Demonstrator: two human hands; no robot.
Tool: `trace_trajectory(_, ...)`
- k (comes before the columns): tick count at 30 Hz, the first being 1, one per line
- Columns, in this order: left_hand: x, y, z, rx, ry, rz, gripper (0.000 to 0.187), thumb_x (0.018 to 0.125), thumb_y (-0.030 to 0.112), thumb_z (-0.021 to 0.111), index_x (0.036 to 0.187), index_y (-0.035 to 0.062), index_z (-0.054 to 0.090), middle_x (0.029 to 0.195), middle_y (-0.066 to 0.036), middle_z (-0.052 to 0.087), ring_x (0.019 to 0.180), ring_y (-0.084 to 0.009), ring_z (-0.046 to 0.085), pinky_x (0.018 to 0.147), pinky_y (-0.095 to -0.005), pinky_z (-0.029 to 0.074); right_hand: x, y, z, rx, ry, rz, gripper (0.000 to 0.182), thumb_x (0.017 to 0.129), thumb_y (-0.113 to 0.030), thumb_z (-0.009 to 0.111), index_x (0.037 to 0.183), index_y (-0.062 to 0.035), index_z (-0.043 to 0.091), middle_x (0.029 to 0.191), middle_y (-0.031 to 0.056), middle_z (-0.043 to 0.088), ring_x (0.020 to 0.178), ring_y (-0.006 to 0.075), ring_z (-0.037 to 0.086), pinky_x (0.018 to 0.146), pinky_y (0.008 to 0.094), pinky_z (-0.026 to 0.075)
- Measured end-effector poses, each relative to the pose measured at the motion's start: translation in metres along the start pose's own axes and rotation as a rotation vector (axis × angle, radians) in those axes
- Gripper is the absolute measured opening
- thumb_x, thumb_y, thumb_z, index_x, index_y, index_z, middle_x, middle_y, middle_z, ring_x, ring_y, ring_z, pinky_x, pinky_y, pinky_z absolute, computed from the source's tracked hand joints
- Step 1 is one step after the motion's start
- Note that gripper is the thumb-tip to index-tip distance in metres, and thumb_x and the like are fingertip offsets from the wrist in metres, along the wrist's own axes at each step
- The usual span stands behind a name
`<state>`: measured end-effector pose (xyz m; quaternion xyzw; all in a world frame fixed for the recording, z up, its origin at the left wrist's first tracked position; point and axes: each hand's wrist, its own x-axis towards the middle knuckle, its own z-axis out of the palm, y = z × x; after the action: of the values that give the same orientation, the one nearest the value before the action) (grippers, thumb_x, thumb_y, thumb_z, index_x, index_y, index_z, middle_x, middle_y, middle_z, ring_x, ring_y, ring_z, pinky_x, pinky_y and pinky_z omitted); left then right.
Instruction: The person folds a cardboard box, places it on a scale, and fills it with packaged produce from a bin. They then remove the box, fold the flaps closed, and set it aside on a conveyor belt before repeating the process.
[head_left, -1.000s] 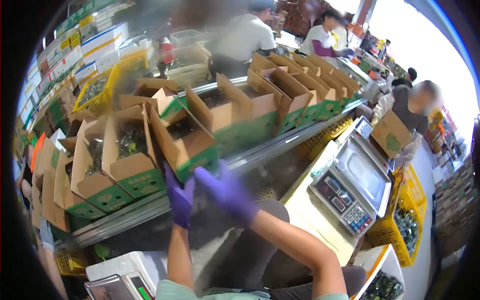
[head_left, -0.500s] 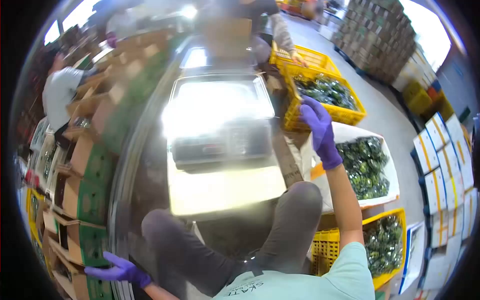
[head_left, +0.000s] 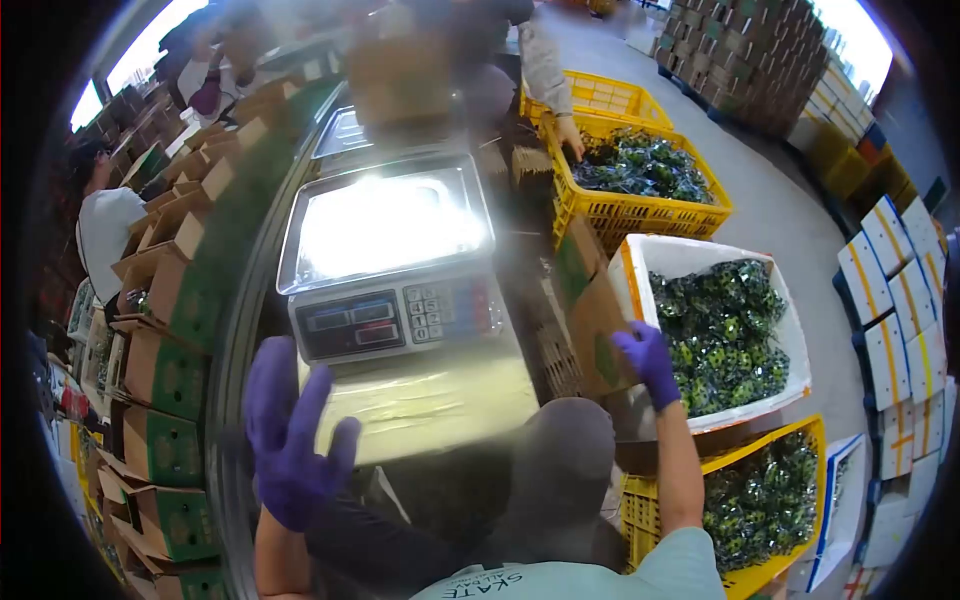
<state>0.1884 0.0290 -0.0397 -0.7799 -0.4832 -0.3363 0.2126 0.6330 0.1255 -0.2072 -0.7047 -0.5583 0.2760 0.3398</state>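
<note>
— What sort of place is this?
— A produce packing warehouse. An electronic scale (head_left: 392, 262) sits on the worktop (head_left: 420, 395), beside a line of open cardboard cartons (head_left: 165, 300).
— Anything else?
— Yellow crates (head_left: 640, 200) and a white bin (head_left: 715, 335) full of bagged greens, stacked boxes (head_left: 755, 60) behind, other workers nearby.

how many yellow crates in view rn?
3. One yellow crate full of dark green produce beyond the white bin; an emptier one behind it; one at lower right beside the right hand. More may be hidden at the blurred edges.
</note>
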Motion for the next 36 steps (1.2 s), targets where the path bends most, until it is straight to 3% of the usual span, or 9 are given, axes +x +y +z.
trace_trajectory(8, 0.046, 0.016, 0.051, -0.506, -0.220, 0.130, 0.061, 0.075, 0.014, 0.074, 0.130, 0.0003, 0.051, 0.140, -0.024, 0.043, 0.131, -0.0403, 0.042, 0.106, -0.0477, 0.036, -0.053, -0.084, -0.059, 1.015, 0.189, -0.278, 0.030, 0.098, -0.018, 0.054, 0.120, 0.0020, 0.056, 0.107, 0.0062, 0.064, 0.091, 0.0125, 0.062, 0.081, 0.0270, 0.051)
trace_trajectory(12, 0.060, 0.006, 0.054, -1.383, -0.116, -0.740, 0.043, 0.085, 0.018, 0.070, 0.122, 0.0002, 0.057, 0.130, -0.015, 0.053, 0.121, -0.0211, 0.050, 0.099, -0.0353, 0.042, -0.071, -0.114, -0.015, 1.233, 0.023, -0.326, 0.029, 0.097, -0.016, 0.054, 0.121, -0.0006, 0.056, 0.114, 0.0063, 0.063, 0.101, 0.0150, 0.061, 0.088, 0.0307, 0.048)
trace_trajectory(14, 0.049, -0.025, 0.054, -1.627, -0.600, -0.696, 0.033, 0.089, 0.016, 0.063, 0.118, 0.0009, 0.058, 0.115, -0.006, 0.060, 0.105, -0.0111, 0.055, 0.087, -0.0278, 0.045, -0.075, -0.109, 0.013, 1.231, -0.259, -0.196, 0.034, 0.093, -0.017, 0.063, 0.123, -0.0036, 0.056, 0.110, 0.0010, 0.063, 0.105, 0.0127, 0.057, 0.093, 0.0284, 0.044)
trace_trajectory(18, 0.047, -0.021, -0.030, -1.186, -0.749, -0.600, 0.019, 0.088, 0.016, 0.059, 0.101, 0.0034, 0.065, 0.081, 0.001, 0.063, 0.071, -0.0079, 0.056, 0.065, -0.0274, 0.047, -0.064, -0.142, 0.029, 0.638, -0.064, -0.289, 0.068, 0.093, -0.018, 0.060, 0.149, -0.0054, 0.024, 0.142, 0.0081, 0.041, 0.122, 0.0184, 0.049, 0.101, 0.0333, 0.042)
trace_trajectory(22, 0.032, -0.002, -0.059, -0.726, -0.721, 0.048, 0.032, 0.086, 0.034, 0.062, 0.093, 0.0025, 0.064, 0.064, -0.018, 0.060, 0.059, -0.0307, 0.063, 0.057, -0.0417, 0.047, -0.079, -0.185, 0.016, 1.128, -0.050, -0.408, 0.081, 0.092, -0.039, 0.058, 0.153, -0.0084, 0.013, 0.156, 0.0095, 0.022, 0.139, 0.0272, 0.030, 0.111, 0.0463, 0.025)
trace_trajectory(27, 0.031, 0.046, -0.046, -0.455, -1.074, 0.051, 0.041, 0.087, 0.041, 0.060, 0.086, 0.0000, 0.054, 0.064, -0.020, 0.059, 0.062, -0.0406, 0.060, 0.062, -0.0476, 0.049, -0.072, -0.174, 0.047, 0.891, 0.037, -0.368, 0.072, 0.097, -0.033, 0.054, 0.153, -0.0124, 0.014, 0.154, 0.0159, 0.022, 0.138, 0.0326, 0.029, 0.113, 0.0426, 0.023)
trace_trajectory(30, 0.032, 0.045, -0.031, -0.652, -1.042, -0.040, 0.061, 0.088, 0.053, 0.054, 0.110, -0.0047, 0.054, 0.087, -0.026, 0.064, 0.083, -0.0421, 0.064, 0.077, -0.0456, 0.050, -0.067, -0.177, 0.034, 1.000, -0.132, -0.241, 0.080, 0.092, -0.032, 0.060, 0.153, -0.0108, 0.012, 0.155, 0.0174, 0.018, 0.142, 0.0348, 0.020, 0.114, 0.0457, 0.020)
trace_trajectory(33, 0.039, 0.024, -0.019, -1.026, -1.249, -0.151, 0.104, 0.084, 0.075, 0.041, 0.150, -0.0003, 0.015, 0.141, -0.030, 0.041, 0.132, -0.0385, 0.041, 0.108, -0.0391, 0.031, -0.065, -0.180, 0.023, 1.013, -0.275, -0.238, 0.088, 0.087, -0.030, 0.063, 0.153, -0.0099, 0.008, 0.156, 0.0175, 0.015, 0.143, 0.0346, 0.018, 0.114, 0.0456, 0.022)
trace_trajectory(36, 0.033, 0.011, -0.021, -0.957, -1.229, -0.198, 0.098, 0.087, 0.071, 0.042, 0.151, 0.0017, 0.017, 0.139, -0.030, 0.043, 0.129, -0.0388, 0.044, 0.108, -0.0393, 0.032, -0.065, -0.178, 0.003, 0.942, -0.393, -0.269, 0.098, 0.074, -0.023, 0.068, 0.153, -0.0067, 0.011, 0.155, 0.0188, 0.018, 0.143, 0.0338, 0.021, 0.114, 0.0428, 0.023)
